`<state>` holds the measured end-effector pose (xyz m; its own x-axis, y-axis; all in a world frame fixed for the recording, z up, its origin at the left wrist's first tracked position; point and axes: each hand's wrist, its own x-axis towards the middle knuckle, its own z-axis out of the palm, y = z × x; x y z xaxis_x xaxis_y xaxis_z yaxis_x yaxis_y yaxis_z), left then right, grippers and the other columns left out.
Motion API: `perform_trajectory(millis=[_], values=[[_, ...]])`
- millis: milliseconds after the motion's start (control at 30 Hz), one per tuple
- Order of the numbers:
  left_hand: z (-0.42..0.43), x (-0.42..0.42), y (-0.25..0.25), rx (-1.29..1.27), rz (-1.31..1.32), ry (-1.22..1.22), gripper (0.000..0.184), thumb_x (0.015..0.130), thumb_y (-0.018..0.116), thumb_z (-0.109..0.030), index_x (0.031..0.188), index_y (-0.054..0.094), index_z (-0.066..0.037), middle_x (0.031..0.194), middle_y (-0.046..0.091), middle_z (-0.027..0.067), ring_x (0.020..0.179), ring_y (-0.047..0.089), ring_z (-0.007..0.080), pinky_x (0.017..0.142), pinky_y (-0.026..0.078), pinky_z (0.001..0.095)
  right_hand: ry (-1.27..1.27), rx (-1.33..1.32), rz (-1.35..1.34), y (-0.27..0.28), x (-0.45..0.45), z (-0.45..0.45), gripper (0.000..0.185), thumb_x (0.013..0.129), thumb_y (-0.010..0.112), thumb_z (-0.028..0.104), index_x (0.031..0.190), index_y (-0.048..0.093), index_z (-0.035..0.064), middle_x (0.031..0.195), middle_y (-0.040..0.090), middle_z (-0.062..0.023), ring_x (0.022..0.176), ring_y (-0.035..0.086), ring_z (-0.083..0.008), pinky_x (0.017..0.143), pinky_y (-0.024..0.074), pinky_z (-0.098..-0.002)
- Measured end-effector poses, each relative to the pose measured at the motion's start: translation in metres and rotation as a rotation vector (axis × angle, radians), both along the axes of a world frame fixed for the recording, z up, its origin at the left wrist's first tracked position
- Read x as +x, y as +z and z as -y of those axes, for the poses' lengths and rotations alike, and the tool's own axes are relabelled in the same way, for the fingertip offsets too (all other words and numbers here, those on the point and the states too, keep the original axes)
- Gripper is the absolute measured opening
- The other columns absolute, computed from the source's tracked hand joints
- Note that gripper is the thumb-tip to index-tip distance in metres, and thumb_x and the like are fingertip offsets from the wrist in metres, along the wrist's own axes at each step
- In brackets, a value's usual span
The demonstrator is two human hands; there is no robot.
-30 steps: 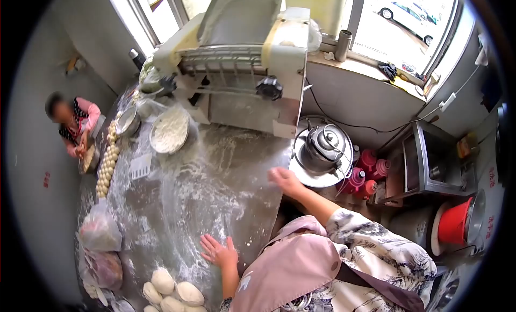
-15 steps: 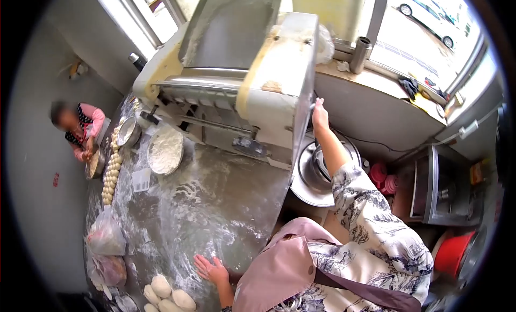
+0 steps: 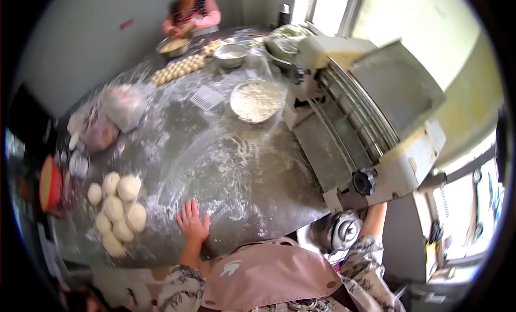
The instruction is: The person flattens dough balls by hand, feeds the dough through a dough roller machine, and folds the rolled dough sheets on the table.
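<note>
My left hand [image 3: 192, 221] rests palm down on the floured metal table [image 3: 177, 124], fingers stretched out and holding nothing. To its left lies a cluster of several smooth dough balls [image 3: 114, 209]. On the right stands a dough sheeter [image 3: 357, 118] with metal rollers, a tilted tray and a black knob. My right forearm [image 3: 375, 220] reaches up to the sheeter's near side, where the machine's body hides the hand and its fingers. Beyond my left hand, a bowl of flour [image 3: 257, 101] sits near the sheeter.
A white slotted scraper [image 3: 207, 98], rows of small dough pieces [image 3: 178, 70] and a metal bowl [image 3: 230, 55] are farther back. Plastic bags [image 3: 122, 105] lie at the left. Across the table a person [image 3: 192, 13] works over a basin [image 3: 173, 46]. A steel pot [image 3: 344, 231] stands below the sheeter.
My view has swung left, bringing the table and dough balls to the middle. Earlier my right hand showed at the sheeter's side; now it is hidden. My left hand stays flat on the table.
</note>
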<state>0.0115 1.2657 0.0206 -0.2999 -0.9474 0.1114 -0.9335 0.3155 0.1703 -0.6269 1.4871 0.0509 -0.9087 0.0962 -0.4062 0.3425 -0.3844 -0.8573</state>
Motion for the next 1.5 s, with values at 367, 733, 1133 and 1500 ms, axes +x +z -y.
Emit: perform_trajectory(millis=[367,733,1133,1500], values=[[0.003,0.008,0.003,0.07,-0.07,-0.006,0.068,0.085,0.057,-0.042,0.14,0.039,-0.006,0.148,0.035,0.0125,0.138,0.029,0.0342,0.111,0.018,0.055,0.349,0.953,-0.4,-0.021,0.0,0.002,0.046,0.095,0.041,0.041,0.127,0.054,0.0108,0.129,0.058,-0.0046,0.118,0.055,-0.0236,0.095,0.0447,-0.0403],[0.016,0.19,0.036,-0.361,-0.364,0.433,0.086,0.073,0.075,-0.04,0.14,0.036,-0.003,0.144,0.032,0.0232,0.132,0.031,0.045,0.107,0.025,0.0555,0.685,1.597,-0.292,-0.099,0.171,0.005,0.041,0.085,0.054,0.017,0.12,0.049,-0.0047,0.127,0.052,-0.016,0.117,0.053,-0.0267,0.098,0.0475,-0.0381],[0.121,0.261,0.024,0.202,-0.294,0.249,0.086,0.062,0.08,-0.041,0.135,0.045,-0.011,0.125,0.054,0.016,0.117,0.05,0.0335,0.099,0.039,0.0435,0.577,0.153,-0.134,0.001,0.512,0.18,0.04,0.092,0.05,0.024,0.12,0.054,-0.0041,0.123,0.054,-0.0147,0.111,0.053,-0.0294,0.096,0.0423,-0.0407],[0.026,0.254,0.007,-0.202,-0.359,-0.242,0.079,0.055,0.082,-0.031,0.128,0.054,-0.021,0.125,0.052,0.0104,0.113,0.049,0.0368,0.1,0.033,0.0539,1.383,0.277,-0.462,0.023,0.609,0.209,0.027,0.098,0.048,0.021,0.104,0.061,-0.0015,0.101,0.065,-0.0096,0.082,0.063,-0.0169,0.072,0.051,-0.0286]])
